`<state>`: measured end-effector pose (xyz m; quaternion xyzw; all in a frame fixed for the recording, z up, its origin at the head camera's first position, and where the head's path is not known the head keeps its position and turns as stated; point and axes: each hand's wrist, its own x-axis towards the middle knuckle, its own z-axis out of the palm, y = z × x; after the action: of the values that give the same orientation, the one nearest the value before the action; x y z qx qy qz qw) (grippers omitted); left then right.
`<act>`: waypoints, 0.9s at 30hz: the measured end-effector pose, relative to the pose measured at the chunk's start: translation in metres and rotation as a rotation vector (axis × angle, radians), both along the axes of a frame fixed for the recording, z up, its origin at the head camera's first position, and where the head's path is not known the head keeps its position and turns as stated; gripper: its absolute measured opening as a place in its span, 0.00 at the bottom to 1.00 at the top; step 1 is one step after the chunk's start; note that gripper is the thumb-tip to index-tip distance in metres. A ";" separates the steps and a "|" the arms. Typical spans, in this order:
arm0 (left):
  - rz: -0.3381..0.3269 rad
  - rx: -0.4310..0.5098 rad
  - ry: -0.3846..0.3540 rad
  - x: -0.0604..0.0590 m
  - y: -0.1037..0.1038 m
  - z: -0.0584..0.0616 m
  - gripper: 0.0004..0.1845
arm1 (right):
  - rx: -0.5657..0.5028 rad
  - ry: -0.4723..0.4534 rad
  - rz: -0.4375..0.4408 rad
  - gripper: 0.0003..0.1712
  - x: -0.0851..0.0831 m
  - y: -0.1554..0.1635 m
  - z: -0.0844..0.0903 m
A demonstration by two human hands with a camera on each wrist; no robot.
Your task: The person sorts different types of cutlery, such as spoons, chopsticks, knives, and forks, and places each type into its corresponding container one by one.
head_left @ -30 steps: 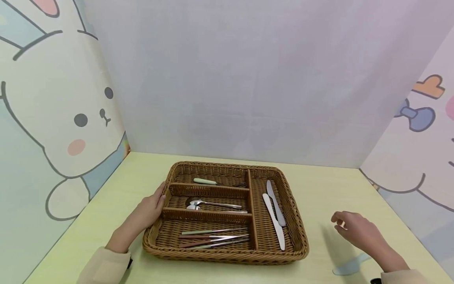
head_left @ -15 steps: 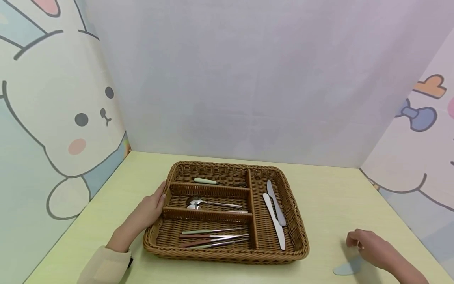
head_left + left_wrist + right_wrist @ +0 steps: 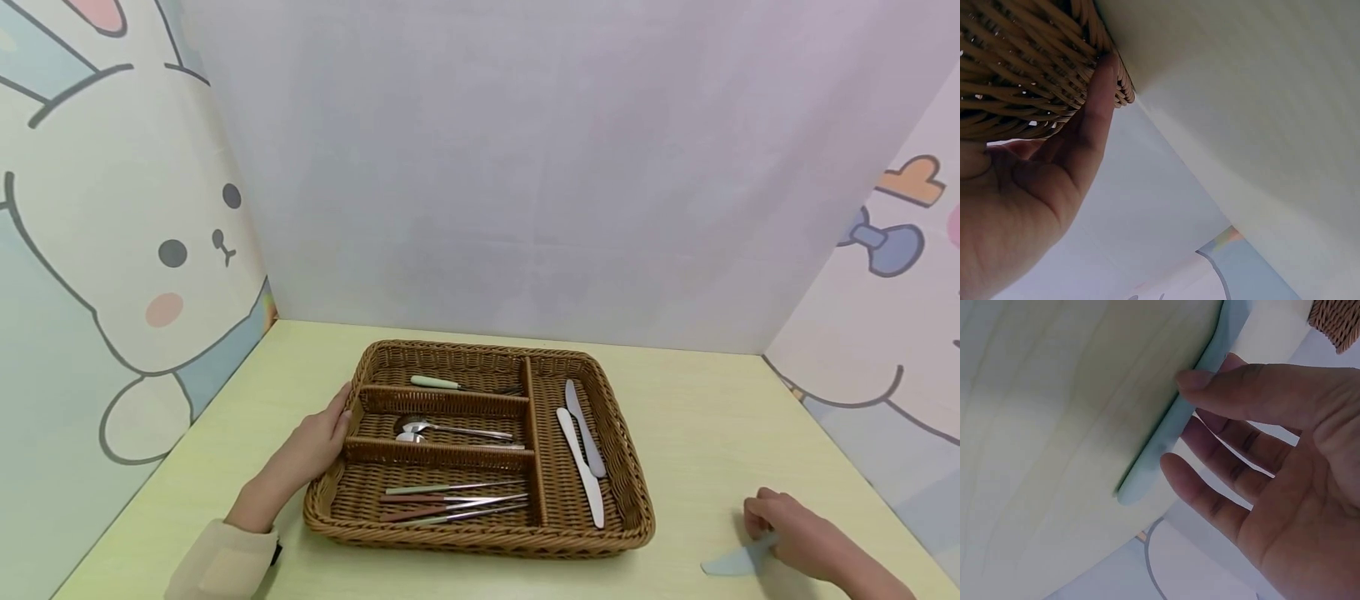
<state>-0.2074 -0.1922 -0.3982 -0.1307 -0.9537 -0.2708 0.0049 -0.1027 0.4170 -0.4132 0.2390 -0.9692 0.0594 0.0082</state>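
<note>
My left hand (image 3: 311, 450) rests against the left side of a brown wicker cutlery basket (image 3: 480, 546). In the left wrist view its fingers lie fairly straight along the woven outer wall (image 3: 1016, 75). At the front right, my right hand (image 3: 795, 533) pinches a pale blue-green table knife (image 3: 729, 565) by the handle. The right wrist view shows the thumb on one side of the handle (image 3: 1155, 456) and the index finger behind it, the other fingers loosely spread. The blade points left toward the basket, at table level.
Two table knives (image 3: 581, 467) lie in the basket's right compartment. Spoons (image 3: 457, 431) are in the middle left one, and a green-handled utensil (image 3: 435, 382) is in the back one. Several slim-handled utensils (image 3: 453, 500) fill the front one. Walls with cartoon prints surround the table (image 3: 697, 400).
My right hand has come down and toward the front right onto the table knife and now pinches its handle. The knife has shifted very slightly. My left hand and the basket have stayed put.
</note>
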 end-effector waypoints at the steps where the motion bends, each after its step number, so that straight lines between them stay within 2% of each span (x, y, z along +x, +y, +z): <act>1: 0.000 0.001 -0.002 0.000 0.000 0.000 0.28 | 0.006 0.001 -0.001 0.30 0.000 0.000 0.000; 9: 0.008 0.008 -0.015 -0.001 0.000 -0.002 0.29 | 0.104 -0.003 -0.122 0.27 0.003 -0.006 -0.001; 11: 0.009 0.005 -0.013 -0.001 0.000 -0.001 0.29 | 0.106 0.017 -0.126 0.27 0.003 -0.008 -0.001; 14: 0.009 0.004 -0.007 0.000 0.000 -0.001 0.28 | 0.084 0.005 -0.121 0.26 0.002 -0.009 -0.002; 20: 0.004 -0.002 -0.006 0.000 -0.001 -0.001 0.28 | -0.018 -0.101 -0.102 0.23 -0.002 -0.008 -0.003; 22: 0.002 -0.003 -0.005 -0.001 -0.001 -0.002 0.28 | -0.040 -0.111 -0.092 0.22 -0.003 -0.008 -0.002; 27: 0.002 -0.001 -0.005 -0.002 -0.001 -0.003 0.29 | -0.066 -0.150 -0.112 0.18 -0.006 -0.007 0.003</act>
<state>-0.2089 -0.1935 -0.4014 -0.1292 -0.9540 -0.2706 0.0028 -0.1087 0.4096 -0.4105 0.1787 -0.9764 0.1086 -0.0532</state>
